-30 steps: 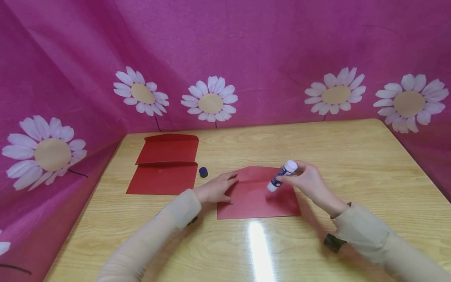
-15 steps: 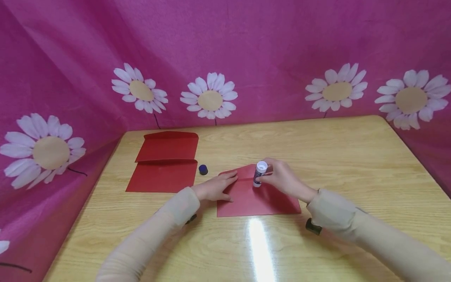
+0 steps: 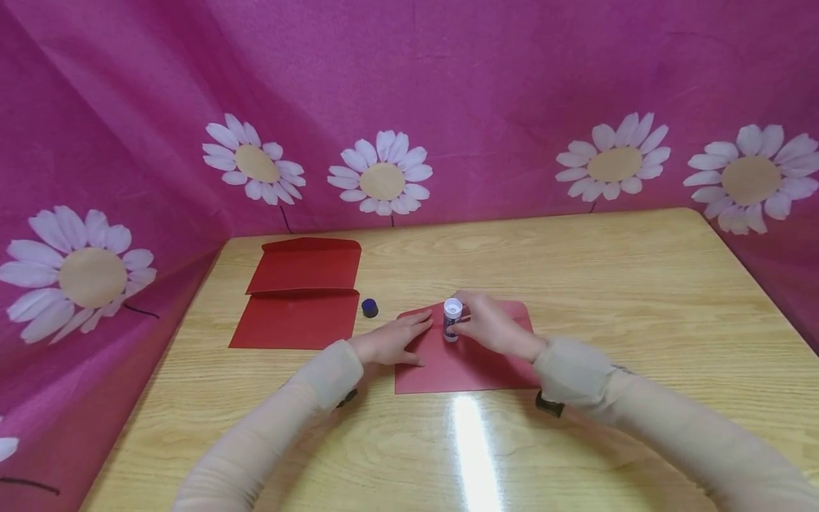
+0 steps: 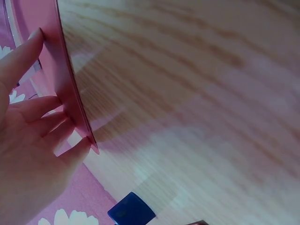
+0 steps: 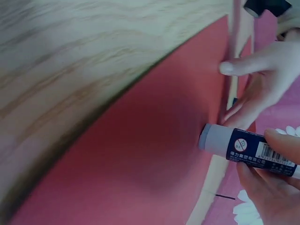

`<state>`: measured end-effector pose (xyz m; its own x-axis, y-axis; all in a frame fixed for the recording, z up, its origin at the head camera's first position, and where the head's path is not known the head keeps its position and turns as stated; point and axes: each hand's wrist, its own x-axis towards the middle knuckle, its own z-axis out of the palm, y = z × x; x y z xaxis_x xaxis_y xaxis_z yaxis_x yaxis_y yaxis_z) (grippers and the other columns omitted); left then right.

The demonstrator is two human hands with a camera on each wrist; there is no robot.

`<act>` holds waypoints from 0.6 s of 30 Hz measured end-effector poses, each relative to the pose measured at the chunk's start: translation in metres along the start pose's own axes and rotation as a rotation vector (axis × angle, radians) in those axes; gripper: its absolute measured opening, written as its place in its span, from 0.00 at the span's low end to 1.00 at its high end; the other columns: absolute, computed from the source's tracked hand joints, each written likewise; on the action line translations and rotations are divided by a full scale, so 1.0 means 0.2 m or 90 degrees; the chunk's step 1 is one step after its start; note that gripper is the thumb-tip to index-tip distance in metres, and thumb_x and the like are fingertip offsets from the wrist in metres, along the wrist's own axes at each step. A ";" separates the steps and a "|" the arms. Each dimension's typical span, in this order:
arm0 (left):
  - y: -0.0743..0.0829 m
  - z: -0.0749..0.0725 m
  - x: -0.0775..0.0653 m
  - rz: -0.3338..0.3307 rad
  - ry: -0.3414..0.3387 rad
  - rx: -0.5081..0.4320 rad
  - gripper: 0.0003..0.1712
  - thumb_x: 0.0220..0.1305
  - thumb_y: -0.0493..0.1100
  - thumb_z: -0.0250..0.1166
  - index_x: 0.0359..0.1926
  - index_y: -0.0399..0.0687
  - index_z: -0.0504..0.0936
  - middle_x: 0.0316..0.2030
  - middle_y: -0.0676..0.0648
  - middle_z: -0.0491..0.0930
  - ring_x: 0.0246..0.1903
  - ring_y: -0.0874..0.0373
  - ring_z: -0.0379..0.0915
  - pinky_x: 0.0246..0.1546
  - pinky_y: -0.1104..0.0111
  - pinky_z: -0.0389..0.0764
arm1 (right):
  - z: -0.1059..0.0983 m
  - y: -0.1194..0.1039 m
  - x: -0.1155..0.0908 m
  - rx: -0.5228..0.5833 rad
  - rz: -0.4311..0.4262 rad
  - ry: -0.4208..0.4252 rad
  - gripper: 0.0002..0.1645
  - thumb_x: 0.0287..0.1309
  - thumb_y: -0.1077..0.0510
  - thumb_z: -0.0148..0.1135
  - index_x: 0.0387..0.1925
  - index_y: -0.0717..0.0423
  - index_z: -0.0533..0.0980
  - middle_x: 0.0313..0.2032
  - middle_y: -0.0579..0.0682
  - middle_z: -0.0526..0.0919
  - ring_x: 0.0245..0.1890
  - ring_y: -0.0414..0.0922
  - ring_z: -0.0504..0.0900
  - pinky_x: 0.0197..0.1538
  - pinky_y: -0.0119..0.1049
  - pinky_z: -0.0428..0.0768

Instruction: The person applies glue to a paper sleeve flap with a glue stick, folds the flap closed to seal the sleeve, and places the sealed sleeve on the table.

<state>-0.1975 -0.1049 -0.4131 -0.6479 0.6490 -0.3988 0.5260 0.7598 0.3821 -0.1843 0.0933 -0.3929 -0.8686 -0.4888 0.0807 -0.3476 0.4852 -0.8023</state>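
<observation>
A red envelope (image 3: pixel 441 370) lies on the table in front of me, its pointed flap at the far side. My left hand (image 3: pixel 392 343) rests on its left part, fingers spread; in the left wrist view the fingertips (image 4: pixel 84 144) touch the red paper. My right hand (image 3: pixel 495 328) grips a glue stick (image 3: pixel 451 323) upright, uncapped end down, near the flap fold. The right wrist view shows the glue stick (image 5: pixel 253 150) with its dark blue label between thumb and fingers, its lower end right at the red paper.
Two more red envelopes (image 3: pixel 294 320) overlap at the left of the wooden table (image 3: pixel 608 270). A dark blue cap (image 3: pixel 370 308) stands between them and my left hand. A pink curtain with daisies (image 3: pixel 486 92) hangs behind the table.
My right hand has carried the glue stick leftward over the envelope, from its right part to near the left hand, and turned it from tilted to upright. The left hand stays in place.
</observation>
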 end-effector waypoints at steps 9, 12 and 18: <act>0.00 -0.01 -0.01 -0.001 0.004 -0.004 0.41 0.57 0.49 0.60 0.66 0.43 0.51 0.68 0.46 0.43 0.66 0.53 0.39 0.63 0.62 0.50 | 0.02 -0.01 -0.01 -0.086 -0.037 -0.031 0.13 0.47 0.69 0.62 0.36 0.66 0.69 0.32 0.54 0.78 0.37 0.47 0.78 0.42 0.38 0.77; 0.00 -0.01 -0.01 -0.003 0.003 -0.004 0.41 0.57 0.49 0.60 0.66 0.43 0.51 0.68 0.46 0.43 0.66 0.53 0.39 0.63 0.62 0.50 | 0.02 -0.01 -0.01 -0.114 -0.043 -0.045 0.14 0.48 0.68 0.62 0.37 0.66 0.69 0.33 0.54 0.78 0.39 0.48 0.78 0.43 0.38 0.77; 0.01 -0.01 -0.01 0.008 0.000 -0.004 0.41 0.58 0.48 0.60 0.66 0.41 0.51 0.68 0.44 0.43 0.66 0.52 0.39 0.63 0.62 0.50 | 0.00 0.00 -0.03 -0.150 -0.047 -0.062 0.18 0.51 0.66 0.60 0.43 0.69 0.67 0.36 0.56 0.78 0.41 0.49 0.78 0.45 0.39 0.76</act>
<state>-0.1960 -0.1049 -0.4104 -0.6408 0.6590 -0.3939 0.5311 0.7510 0.3924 -0.1785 0.0961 -0.3946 -0.8040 -0.5909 0.0670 -0.4908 0.5957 -0.6358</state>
